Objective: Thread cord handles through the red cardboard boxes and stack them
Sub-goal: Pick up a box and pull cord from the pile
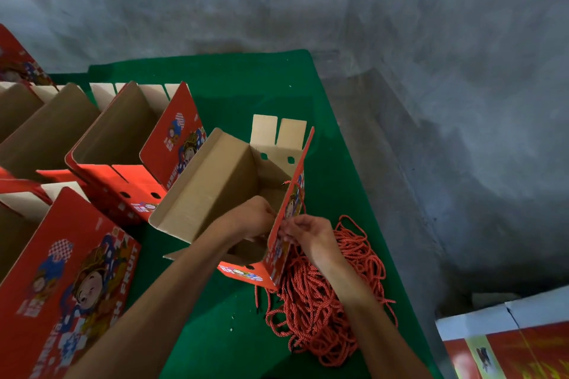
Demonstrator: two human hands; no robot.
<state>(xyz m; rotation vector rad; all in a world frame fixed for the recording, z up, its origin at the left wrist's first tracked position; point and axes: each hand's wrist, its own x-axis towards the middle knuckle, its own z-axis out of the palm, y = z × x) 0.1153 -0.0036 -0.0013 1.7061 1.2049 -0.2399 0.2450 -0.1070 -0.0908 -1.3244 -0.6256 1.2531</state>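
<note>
Head view shows threading under way: left hand (252, 218) inside the box (215, 181), right hand (308, 235) pinching a cord (294, 191) at its panel; next, probably pulling the end through.

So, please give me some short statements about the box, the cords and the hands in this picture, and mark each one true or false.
1. The left hand is inside the open box. True.
2. The pile of red cords lies to the left of that box. False: it lies to its right, on the green table cover.
3. The right hand is at the outer side of the box's red wall. True.
4. The table cover is blue. False: it is green.
5. Other open red boxes stand to the left of the box being worked on. True.
</note>
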